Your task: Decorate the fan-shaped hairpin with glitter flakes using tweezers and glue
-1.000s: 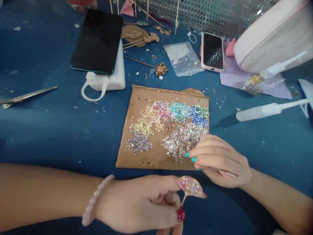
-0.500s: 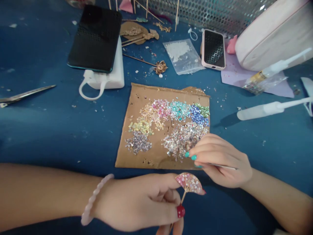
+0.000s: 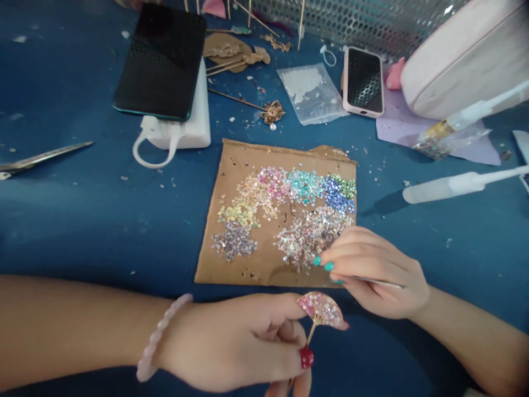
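Note:
Pinched between the fingers of my left hand (image 3: 243,342) is a fan-shaped hairpin (image 3: 321,309) on a thin gold stem. Pink and pearly flakes cover its fan, which faces upward just below the cardboard. My right hand (image 3: 376,270) is closed around a thin metal tool (image 3: 378,282); its working tip is hidden by the fingers. Those fingertips rest at the lower edge of a pile of silvery shell flakes (image 3: 309,237). The flakes lie on a cardboard sheet (image 3: 264,273), along with smaller heaps in grey, yellow, peach, pink, turquoise, blue and green.
Behind the cardboard are a gold hairpin (image 3: 273,112), a plastic bag of white bits (image 3: 309,94) and a pink-cased phone (image 3: 363,82). A black phone (image 3: 161,60) lies on a white power bank (image 3: 200,121). Scissors (image 3: 45,157) are left; a white applicator bottle (image 3: 442,187) is right.

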`<action>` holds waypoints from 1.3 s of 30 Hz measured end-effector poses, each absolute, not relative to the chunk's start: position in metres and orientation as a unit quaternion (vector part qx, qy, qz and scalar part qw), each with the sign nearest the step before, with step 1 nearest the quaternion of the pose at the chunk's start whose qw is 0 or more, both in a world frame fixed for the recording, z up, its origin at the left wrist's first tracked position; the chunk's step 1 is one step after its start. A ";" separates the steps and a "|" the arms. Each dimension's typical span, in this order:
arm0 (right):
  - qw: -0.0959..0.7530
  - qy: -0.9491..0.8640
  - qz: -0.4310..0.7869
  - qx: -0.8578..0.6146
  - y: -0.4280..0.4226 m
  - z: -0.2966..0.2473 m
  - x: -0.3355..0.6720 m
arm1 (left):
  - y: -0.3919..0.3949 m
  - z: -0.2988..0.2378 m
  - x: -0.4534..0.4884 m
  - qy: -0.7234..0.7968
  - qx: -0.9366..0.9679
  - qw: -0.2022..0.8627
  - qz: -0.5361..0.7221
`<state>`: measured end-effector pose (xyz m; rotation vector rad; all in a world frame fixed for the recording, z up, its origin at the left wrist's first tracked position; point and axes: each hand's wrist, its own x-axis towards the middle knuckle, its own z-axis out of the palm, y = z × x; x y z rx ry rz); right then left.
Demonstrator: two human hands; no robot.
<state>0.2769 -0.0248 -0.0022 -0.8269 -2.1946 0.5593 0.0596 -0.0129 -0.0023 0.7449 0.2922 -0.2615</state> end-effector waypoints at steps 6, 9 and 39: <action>0.355 -0.857 0.200 -0.315 -0.024 -0.002 0.276 | -0.018 -0.002 0.059 0.174 0.361 0.910 -0.108; 0.356 -0.858 0.200 -0.313 -0.024 -0.003 0.276 | -0.020 -0.003 0.059 0.170 0.350 0.916 -0.102; 0.356 -0.852 0.209 -0.321 -0.025 -0.001 0.276 | -0.014 -0.009 0.059 0.114 0.311 0.939 -0.090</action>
